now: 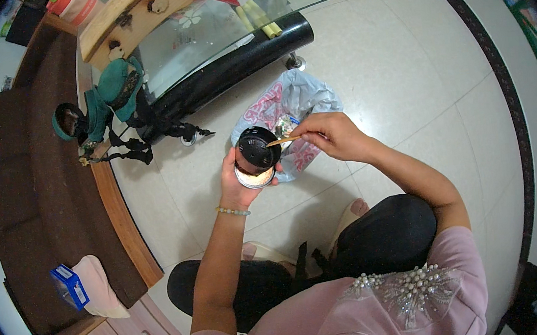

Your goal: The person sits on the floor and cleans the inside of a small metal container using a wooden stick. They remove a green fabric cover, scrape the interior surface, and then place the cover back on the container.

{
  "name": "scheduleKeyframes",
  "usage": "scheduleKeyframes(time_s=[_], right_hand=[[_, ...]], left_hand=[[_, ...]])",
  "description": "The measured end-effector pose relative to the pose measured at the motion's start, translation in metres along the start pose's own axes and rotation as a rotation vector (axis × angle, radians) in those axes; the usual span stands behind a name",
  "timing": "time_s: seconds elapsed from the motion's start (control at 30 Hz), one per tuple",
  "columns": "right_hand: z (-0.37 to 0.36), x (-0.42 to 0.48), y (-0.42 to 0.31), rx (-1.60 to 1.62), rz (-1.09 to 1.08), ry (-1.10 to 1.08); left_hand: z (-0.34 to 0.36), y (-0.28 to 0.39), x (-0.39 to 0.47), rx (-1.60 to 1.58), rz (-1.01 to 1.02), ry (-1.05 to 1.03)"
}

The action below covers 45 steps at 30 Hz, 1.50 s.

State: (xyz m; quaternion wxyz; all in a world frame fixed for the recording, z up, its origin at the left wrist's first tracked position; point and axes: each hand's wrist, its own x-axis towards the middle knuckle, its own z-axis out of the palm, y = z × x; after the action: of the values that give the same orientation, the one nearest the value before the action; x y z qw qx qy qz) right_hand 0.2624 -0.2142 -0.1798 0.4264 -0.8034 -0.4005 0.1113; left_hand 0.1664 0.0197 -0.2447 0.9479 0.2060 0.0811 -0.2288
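Note:
Over the floor, my left hand (237,191) grips a round black cup-like container (260,151), its mouth tilted so that the dark inside shows. Against its lower side is a shiny round part with a silver rim (256,181); I cannot tell whether the two are joined. My right hand (337,135) pinches a thin wooden stick (279,142) between thumb and fingers. The stick's tip reaches the right side of the container's opening. Under both hands a pale plastic bag with pink print (310,95) stands open on the floor, with crumpled wrappers (285,126) inside.
Beyond the bag is a glass-topped table (171,54) with a black base (237,67). Green hats with black straps (120,90) hang at its left end. A brown cushioned bench (62,191) runs along the left, carrying a blue box (69,287) and a pink cloth (96,286).

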Motion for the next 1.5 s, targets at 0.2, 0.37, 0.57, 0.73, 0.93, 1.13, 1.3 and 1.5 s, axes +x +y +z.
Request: scheduleKeyframes(time_s=[0.2,0.37,0.57,0.73,0.93,1.13,1.3,1.5], right_hand=[[0.003,0.004,-0.033,-0.571,-0.123,-0.077],[0.022,0.003,-0.029,-0.461,-0.258,0.061],[0.022,0.004,-0.036,-0.331,-0.235,0.058],[0.012,0.006,-0.042,-0.297,-0.214,0.049],[0.013,0.005,-0.046,-0.413,-0.197,-0.121],[0.015,0.005,-0.049,-0.306,-0.118,-0.003],[0.010,0.005,-0.047,-0.163,-0.152,-0.152],[0.014,0.004,-0.049,-0.148,-0.178,-0.123]], left_hand=[[0.012,-0.010,-0.003,0.059,0.017,0.067],[0.010,-0.006,-0.009,0.037,-0.010,0.033],[0.012,-0.007,-0.011,-0.003,-0.001,-0.012],[0.016,-0.007,-0.011,0.011,0.017,-0.026],[0.015,-0.006,-0.013,-0.006,0.032,0.007],[0.012,-0.002,-0.014,0.026,0.031,-0.012],[0.015,-0.006,-0.016,0.051,0.040,0.023],[0.010,-0.003,-0.018,0.061,-0.008,-0.073]])
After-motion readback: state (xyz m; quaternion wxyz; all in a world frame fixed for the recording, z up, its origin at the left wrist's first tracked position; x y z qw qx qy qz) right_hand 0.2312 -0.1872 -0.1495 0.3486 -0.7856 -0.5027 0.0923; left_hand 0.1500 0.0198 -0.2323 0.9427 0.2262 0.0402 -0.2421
